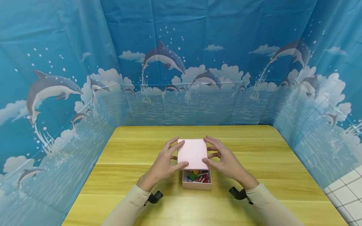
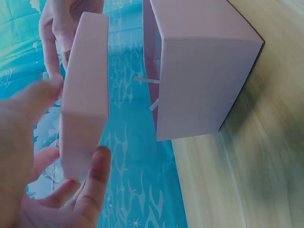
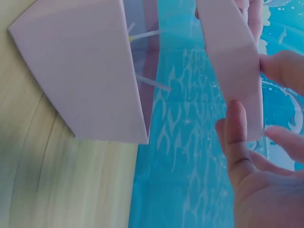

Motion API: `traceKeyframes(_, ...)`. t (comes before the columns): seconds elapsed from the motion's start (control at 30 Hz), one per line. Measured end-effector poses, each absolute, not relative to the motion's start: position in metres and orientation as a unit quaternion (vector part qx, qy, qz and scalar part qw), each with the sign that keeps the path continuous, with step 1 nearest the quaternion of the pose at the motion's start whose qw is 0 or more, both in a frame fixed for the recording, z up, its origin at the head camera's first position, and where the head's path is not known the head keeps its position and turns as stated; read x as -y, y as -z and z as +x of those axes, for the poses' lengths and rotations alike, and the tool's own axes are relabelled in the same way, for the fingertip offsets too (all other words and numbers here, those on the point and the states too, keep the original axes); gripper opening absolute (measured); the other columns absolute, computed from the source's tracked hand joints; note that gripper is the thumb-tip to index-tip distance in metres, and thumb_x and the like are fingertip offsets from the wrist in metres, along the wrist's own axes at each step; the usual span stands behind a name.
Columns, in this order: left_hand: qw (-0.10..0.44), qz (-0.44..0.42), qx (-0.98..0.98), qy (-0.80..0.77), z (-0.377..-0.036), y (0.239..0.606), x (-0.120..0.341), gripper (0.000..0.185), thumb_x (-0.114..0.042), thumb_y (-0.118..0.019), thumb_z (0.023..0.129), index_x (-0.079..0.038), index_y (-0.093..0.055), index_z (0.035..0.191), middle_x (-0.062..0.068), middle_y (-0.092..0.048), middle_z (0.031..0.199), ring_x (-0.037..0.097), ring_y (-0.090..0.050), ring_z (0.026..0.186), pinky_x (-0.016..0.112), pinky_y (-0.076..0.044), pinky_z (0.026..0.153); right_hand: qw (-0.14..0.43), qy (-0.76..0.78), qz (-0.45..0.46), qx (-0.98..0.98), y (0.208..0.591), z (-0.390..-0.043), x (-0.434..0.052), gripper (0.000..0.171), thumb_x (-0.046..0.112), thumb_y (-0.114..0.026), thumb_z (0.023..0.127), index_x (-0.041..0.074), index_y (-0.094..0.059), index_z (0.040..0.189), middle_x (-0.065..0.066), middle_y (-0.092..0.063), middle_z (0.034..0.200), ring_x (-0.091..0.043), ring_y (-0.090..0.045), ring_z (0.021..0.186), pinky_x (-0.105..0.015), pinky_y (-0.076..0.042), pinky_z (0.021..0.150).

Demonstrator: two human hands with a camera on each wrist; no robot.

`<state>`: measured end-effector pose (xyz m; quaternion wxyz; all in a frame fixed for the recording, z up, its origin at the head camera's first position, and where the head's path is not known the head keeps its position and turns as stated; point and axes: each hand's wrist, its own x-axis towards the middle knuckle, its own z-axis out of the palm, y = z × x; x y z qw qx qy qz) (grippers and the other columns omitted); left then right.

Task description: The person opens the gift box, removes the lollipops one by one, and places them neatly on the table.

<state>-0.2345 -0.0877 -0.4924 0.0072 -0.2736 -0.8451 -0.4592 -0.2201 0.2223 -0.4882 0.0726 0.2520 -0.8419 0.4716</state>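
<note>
Head view: pink lid held by two hands over the open box

I see the square pink lid [image 1: 193, 154] in the air over the pink box [image 1: 196, 186], apart from its rim; both wrist views show the gap. The left hand [image 1: 165, 161] grips the lid at its left side, the right hand [image 1: 226, 161] at its right side, with thumb and fingers spread toward the corners. I judge this lid to be light and rather stiff, probably cardboard, with a smooth surface which may slip a little. Its walls could dent, so I would take it softly by two opposite sides, near the corners, and hold it level.

The box stands on the wooden table [image 1: 135, 141] and contains wrapped lollipops [image 1: 194, 177]. Some white sticks [image 3: 153, 82] reach out past the rim; I think they can catch the lid. The black wrist cameras [image 1: 238, 193] sit at the sleeves, outside the box. Behind the table hangs a dolphin curtain [image 1: 198, 34].
</note>
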Motion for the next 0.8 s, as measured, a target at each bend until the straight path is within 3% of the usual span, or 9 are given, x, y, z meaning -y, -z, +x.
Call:
traceKeyframes(0.2, 0.060, -0.252, 0.840, 0.476, -0.235, 0.494, 0.086, 0.087, -0.018, -0.095, 0.101, -0.019, -0.052, 0.176, 0.018, -0.036, 0.184, 0.039, -0.072, 0.141, 0.047, -0.071, 0.104, 0.090, -0.487, 0.228, 0.838, 0.489, -0.221, -0.211, 0.092, 0.012, -0.091, 0.104, 0.009, -0.041, 0.181, -0.025, -0.048, 0.180, -0.044, -0.076, 0.138, -0.045, -0.070, 0.105)
traceKeyframes(0.5, 0.137, -0.198, 0.828, 0.506, -0.237, 0.498, 0.087, 0.101, -0.012, -0.099, 0.096, -0.017, -0.044, 0.180, 0.022, -0.056, 0.155, 0.036, -0.072, 0.134, 0.039, -0.070, 0.106, 0.114, -0.502, 0.217, 0.830, 0.488, -0.222, -0.193, 0.084, 0.003, -0.090, 0.102, 0.006, -0.049, 0.176, -0.025, -0.056, 0.170, -0.042, -0.077, 0.136, -0.040, -0.069, 0.105)
traceKeyframes(0.67, 0.172, -0.176, 0.828, 0.503, -0.241, 0.500, 0.091, 0.096, -0.012, -0.099, 0.096, -0.009, -0.047, 0.177, 0.023, -0.059, 0.147, 0.038, -0.071, 0.134, 0.039, -0.070, 0.103, 0.114, -0.519, 0.218, 0.819, 0.486, -0.223, -0.183, 0.082, -0.001, -0.087, 0.103, 0.008, -0.051, 0.176, -0.024, -0.058, 0.164, -0.044, -0.076, 0.137, -0.042, -0.068, 0.107)
traceKeyframes(0.8, 0.178, -0.159, 0.829, 0.506, -0.241, 0.498, 0.094, 0.090, -0.016, -0.098, 0.098, -0.010, -0.051, 0.175, 0.026, -0.059, 0.148, 0.039, -0.071, 0.135, 0.042, -0.070, 0.103, 0.109, -0.532, 0.219, 0.810, 0.483, -0.222, -0.174, 0.079, 0.000, -0.085, 0.105, 0.008, -0.051, 0.175, -0.023, -0.059, 0.161, -0.045, -0.074, 0.140, -0.042, -0.068, 0.107)
